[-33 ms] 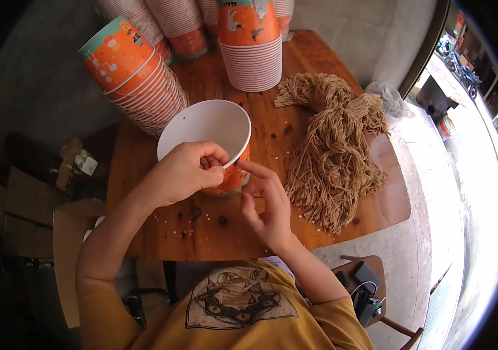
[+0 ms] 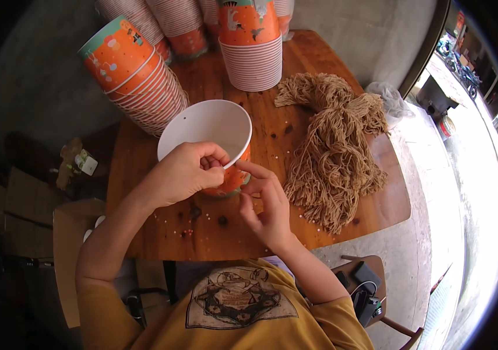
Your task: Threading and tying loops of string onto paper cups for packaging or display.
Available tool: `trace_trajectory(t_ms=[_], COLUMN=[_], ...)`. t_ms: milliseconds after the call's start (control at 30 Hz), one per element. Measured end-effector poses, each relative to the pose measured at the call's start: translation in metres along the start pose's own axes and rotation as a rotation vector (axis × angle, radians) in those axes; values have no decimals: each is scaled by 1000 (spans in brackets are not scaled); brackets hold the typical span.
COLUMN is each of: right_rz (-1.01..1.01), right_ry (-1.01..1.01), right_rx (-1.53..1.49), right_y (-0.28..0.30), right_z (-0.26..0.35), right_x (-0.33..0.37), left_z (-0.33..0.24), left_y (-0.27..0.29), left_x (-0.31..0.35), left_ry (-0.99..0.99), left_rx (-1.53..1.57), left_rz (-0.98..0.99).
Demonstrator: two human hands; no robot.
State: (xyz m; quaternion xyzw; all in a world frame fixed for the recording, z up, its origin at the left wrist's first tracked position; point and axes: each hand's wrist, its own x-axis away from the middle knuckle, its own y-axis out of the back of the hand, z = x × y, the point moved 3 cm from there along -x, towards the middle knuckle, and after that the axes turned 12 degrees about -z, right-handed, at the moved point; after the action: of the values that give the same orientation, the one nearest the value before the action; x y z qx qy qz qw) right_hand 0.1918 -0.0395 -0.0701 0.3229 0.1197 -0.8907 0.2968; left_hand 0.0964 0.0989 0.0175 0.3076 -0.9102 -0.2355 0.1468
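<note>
A round paper bucket (image 2: pixel 206 121) stands open-mouthed at the near middle of the table, white inside, with an orange and green printed outside. A small dark hole shows in its far wall. My left hand (image 2: pixel 187 169) is closed at its near rim, the curled fingers inside and the thumb by the edge; any small thing between them is hidden. Against the outer wall on the right, my right hand (image 2: pixel 265 201) has its index fingertip at the bucket just below the rim. Its thumb is apart from the bent fingers, and I see nothing held there.
Bundled tan cords (image 2: pixel 336 151) lie right of the bucket. A tilted stack of orange buckets (image 2: pixel 138 70) leans behind it at left, and an upright stack (image 2: pixel 252 61) stands at the back. A clear plastic bag (image 2: pixel 386 99) is by the wooden table's (image 2: pixel 260 233) right edge.
</note>
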Motion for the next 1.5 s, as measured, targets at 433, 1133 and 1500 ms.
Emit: trace_trajectory(t_ms=[433, 1133, 1500], right_rz=[185, -143, -177], right_ry=[74, -247, -304], right_rx=[37, -19, 5], right_y=[-3, -8, -10], right_z=[6, -11, -12], right_x=[7, -8, -11], left_z=[11, 12, 15], left_y=[0, -15, -15], left_x=[-3, -7, -10], left_ry=[24, 66, 61], left_rx=[95, 157, 127], left_rz=[38, 19, 54])
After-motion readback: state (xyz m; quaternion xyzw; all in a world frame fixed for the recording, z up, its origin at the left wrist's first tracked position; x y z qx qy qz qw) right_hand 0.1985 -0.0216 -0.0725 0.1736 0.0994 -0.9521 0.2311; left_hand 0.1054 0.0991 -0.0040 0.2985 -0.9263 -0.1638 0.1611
